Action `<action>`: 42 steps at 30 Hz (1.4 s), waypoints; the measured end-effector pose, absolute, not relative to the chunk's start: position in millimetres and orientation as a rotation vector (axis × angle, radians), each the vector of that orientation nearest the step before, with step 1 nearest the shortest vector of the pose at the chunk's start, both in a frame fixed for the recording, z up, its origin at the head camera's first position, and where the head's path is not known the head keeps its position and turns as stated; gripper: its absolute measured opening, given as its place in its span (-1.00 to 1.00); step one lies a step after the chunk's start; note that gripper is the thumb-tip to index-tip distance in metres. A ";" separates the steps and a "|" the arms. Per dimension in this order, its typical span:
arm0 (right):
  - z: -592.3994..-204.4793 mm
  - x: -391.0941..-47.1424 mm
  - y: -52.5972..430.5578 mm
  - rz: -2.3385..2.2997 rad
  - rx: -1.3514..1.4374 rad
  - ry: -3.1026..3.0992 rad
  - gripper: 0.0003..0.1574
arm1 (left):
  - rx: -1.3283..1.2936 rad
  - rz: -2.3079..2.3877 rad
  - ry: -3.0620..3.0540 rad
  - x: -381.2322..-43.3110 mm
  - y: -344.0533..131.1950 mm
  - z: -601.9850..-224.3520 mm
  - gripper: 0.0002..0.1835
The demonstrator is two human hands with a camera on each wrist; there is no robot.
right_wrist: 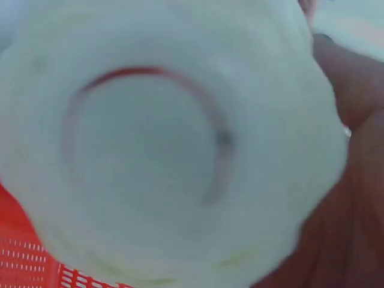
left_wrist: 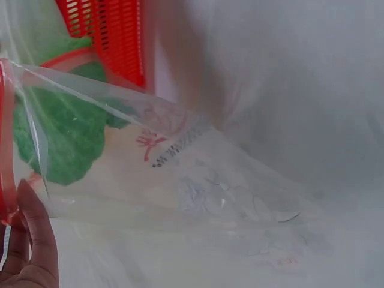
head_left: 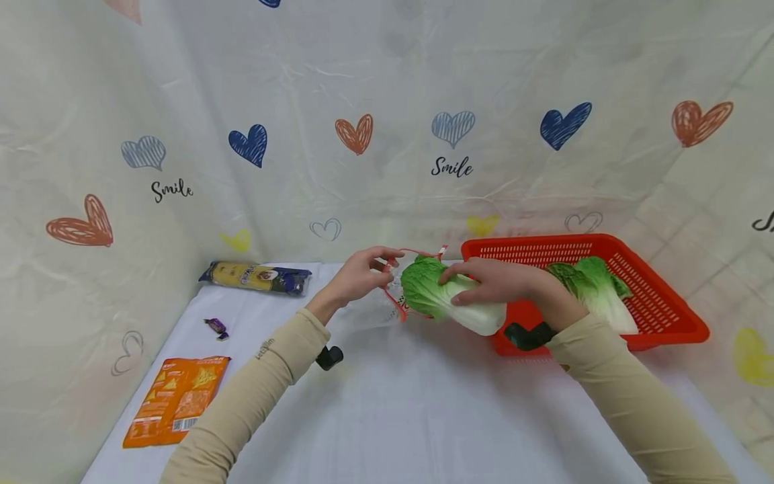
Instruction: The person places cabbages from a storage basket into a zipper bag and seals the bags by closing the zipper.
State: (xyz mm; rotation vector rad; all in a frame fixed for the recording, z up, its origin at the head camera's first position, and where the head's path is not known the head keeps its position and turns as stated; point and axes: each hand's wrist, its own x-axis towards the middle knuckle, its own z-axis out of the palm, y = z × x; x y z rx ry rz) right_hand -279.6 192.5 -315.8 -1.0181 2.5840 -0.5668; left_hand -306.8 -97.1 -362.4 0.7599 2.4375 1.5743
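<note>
My left hand (head_left: 358, 277) pinches the red-edged rim of a clear plastic bag (head_left: 370, 308), whose mouth faces right. In the left wrist view the see-through bag (left_wrist: 216, 186) stretches out with red and black print on it. A napa cabbage (head_left: 478, 314) is in the grip of my right hand (head_left: 498, 279), its green leafy end at the bag's mouth. Through the plastic, green leaves (left_wrist: 66, 132) show in the left wrist view. The cabbage's pale round base (right_wrist: 150, 156) fills most of the right wrist view, with the right hand (right_wrist: 342, 204) along its side.
A red plastic basket (head_left: 671, 302) stands at the right with another napa cabbage (head_left: 605, 296) in it. On the left of the white-covered table lie a blue and yellow packet (head_left: 254, 277), a small purple wrapped candy (head_left: 216, 327) and an orange snack bag (head_left: 177, 402).
</note>
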 end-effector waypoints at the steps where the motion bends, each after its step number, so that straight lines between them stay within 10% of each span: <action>1: -316.8 -280.6 190.6 -0.564 -0.992 2.590 -0.55 | 0.769 1.561 2.445 -306.6 -96.5 -363.2 -0.55; 27: -361.6 -283.9 162.8 -1.389 -0.475 2.241 -0.32 | 0.670 1.575 2.509 -305.6 -77.5 -368.0 -0.50; 42: -390.9 -265.0 144.1 -1.093 -0.744 2.628 -0.30 | 0.525 1.750 2.473 -311.6 -80.3 -375.6 -0.55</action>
